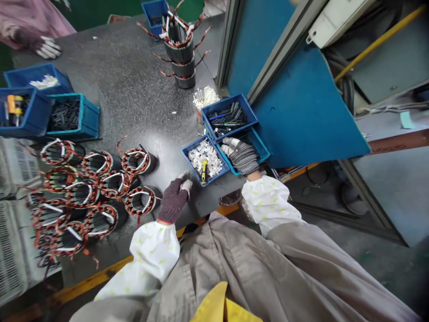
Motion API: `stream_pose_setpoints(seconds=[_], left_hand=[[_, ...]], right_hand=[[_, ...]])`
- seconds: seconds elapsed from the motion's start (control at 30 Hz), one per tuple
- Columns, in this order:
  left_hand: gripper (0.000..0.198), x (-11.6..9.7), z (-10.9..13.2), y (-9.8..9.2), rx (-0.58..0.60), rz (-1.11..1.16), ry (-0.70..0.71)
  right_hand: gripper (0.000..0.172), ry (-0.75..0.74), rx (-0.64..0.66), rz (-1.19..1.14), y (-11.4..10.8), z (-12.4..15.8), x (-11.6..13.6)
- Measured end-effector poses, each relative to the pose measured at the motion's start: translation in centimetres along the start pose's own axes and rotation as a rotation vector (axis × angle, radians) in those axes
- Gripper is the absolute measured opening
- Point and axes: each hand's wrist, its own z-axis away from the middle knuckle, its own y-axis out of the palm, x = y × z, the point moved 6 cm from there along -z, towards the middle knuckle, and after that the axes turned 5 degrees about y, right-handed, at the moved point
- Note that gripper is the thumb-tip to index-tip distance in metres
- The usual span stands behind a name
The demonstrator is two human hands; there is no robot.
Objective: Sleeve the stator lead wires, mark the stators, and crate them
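Observation:
My left hand (174, 199), in a dark maroon glove with pale fingertips, is low over the table's near edge. Its loosely bent fingers are slightly apart, and I see nothing in them. To its left stands a ring-shaped wound stator (140, 200) with red-brown braided leads. My right hand (240, 154), in a grey knitted glove, reaches over a teal bin (264, 150); its pale fingers point left, a little apart, and the palm side is hidden. Beside it, a blue bin (188, 166) holds small white clear pieces and a yellow-black cutter (204, 171).
Another blue bin (253, 117) contains black tubes and pens. White sticks (208, 97) fill a cup behind it. More stators (69, 197) crowd the left; a stack (183, 67) stands at the back. A co-worker's gloved hand (47, 47) rests far left. A blue panel (308, 112) bounds the right.

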Motion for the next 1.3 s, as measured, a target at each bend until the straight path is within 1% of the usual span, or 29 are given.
stream_pose_setpoints(seconds=[0.07,0.13,0.2,0.27,0.33,0.37,0.4,0.43,0.47,0.5,0.53,0.57,0.6,0.63,0.67,0.7,0.73,0.77,0.8,0.83,0.87,0.9,0.93,0.97,1.07,1.1,1.17,1.23,1.3], left_hand=[[0.041,0.5,2.1,-0.2,-0.025,0.035,0.031],[0.04,1.0,4.3,-0.2,-0.03,0.053,0.06],[0.04,1.4,6.6,-0.1,-0.023,0.09,0.049],[0.04,1.7,8.7,0.0,0.007,0.165,-0.007],[0.041,1.8,10.8,-0.2,0.003,0.241,-0.056],[0.041,1.7,11.9,-0.6,-0.021,0.256,-0.063],[0.04,1.6,12.8,-1.2,-0.057,0.25,-0.056],[0.038,1.5,13.7,-2.0,-0.099,0.226,-0.04],[0.038,1.4,14.5,-2.8,-0.135,0.191,-0.018],[0.037,1.3,15.2,-3.6,-0.168,0.146,0.009],[0.038,1.3,15.7,-4.5,-0.205,0.091,0.037],[0.039,1.2,16.2,-5.4,-0.248,0.024,0.068],[0.041,1.0,16.6,-6.2,-0.29,-0.057,0.105],[0.042,0.7,16.9,-7.0,-0.322,-0.153,0.152],[0.044,0.3,17.0,-7.5,-0.332,-0.257,0.2],[0.047,0.1,17.1,-7.8,-0.314,-0.359,0.244],[0.049,0.1,17.1,-7.9,-0.265,-0.45,0.273],[0.051,0.5,17.2,-8.0,-0.199,-0.522,0.275],[0.051,1.2,17.4,-8.1,-0.126,-0.572,0.254],[0.049,2.2,17.7,-8.3,-0.059,-0.6,0.217],[0.045,3.3,18.2,-8.7,-0.007,-0.613,0.175],[0.041,4.4,18.9,-9.2,0.023,-0.617,0.133],[0.036,5.6,19.6,-9.8,0.028,-0.615,0.095],[0.035,6.6,20.4,-10.5,0.013,-0.612,0.064],[0.048,8.7,22.2,-12.3,-0.085,-0.596,0.007],[0.051,9.0,22.6,-12.7,-0.103,-0.581,0.008],[0.052,9.6,23.1,-13.0,-0.111,-0.528,0.004],[0.05,10.4,23.5,-13.6,-0.102,-0.424,-0.04],[0.046,11.4,24.1,-14.1,-0.047,-0.225,-0.079]], right_hand=[[0.04,-0.037,-0.088,0.251,-2.2,-2.1,1.9],[0.039,-0.057,-0.086,0.532,-3.0,-5.2,4.1],[0.039,-0.009,0.016,0.765,-2.7,-8.6,6.0],[0.043,0.056,0.186,0.94,-1.8,-10.9,7.2],[0.05,0.062,0.321,1.061,-1.5,-11.5,8.2],[0.052,0.02,0.322,1.108,-1.8,-11.4,8.7],[0.049,-0.014,0.325,1.127,-2.3,-11.0,8.9],[0.043,-0.034,0.298,1.143,-3.1,-10.7,8.9],[0.041,-0.043,0.153,1.121,-4.2,-10.4,9.0],[0.044,-0.089,0.043,1.021,-4.8,-9.9,9.2],[0.052,-0.147,0.006,0.858,-4.8,-8.9,9.4],[0.058,-0.176,-0.03,0.64,-4.3,-7.4,9.7],[0.062,-0.251,0.081,0.414,-2.7,-5.2,10.3],[0.062,-0.323,0.27,0.216,-0.2,-2.1,11.2],[0.059,-0.37,0.489,0.082,2.7,1.7,12.4],[0.055,-0.392,0.697,0.005,5.7,5.7,13.7],[0.052,-0.409,0.943,-0.005,8.9,9.9,15.0],[0.051,-0.424,1.106,-0.027,11.4,13.4,16.4],[0.049,-0.436,1.204,-0.048,13.4,16.0,17.7],[0.047,-0.44,1.261,-0.041,15.0,17.7,18.7],[0.045,-0.435,1.266,-0.031,16.1,18.5,19.5],[0.043,-0.42,1.243,-0.016,16.8,18.6,20.0],[0.042,-0.392,1.202,-0.008,17.1,18.3,20.3],[0.041,-0.352,1.149,-0.017,17.3,17.8,20.4],[0.044,-0.18,1.013,-0.144,18.1,17.3,21.0],[0.046,-0.114,0.989,-0.195,18.8,17.7,21.2],[0.048,-0.024,0.995,-0.255,20.9,19.3,22.1],[0.049,-0.013,1.019,-0.262,23.1,21.1,23.3],[0.051,-0.063,1.009,-0.245,24.7,22.6,24.6]])
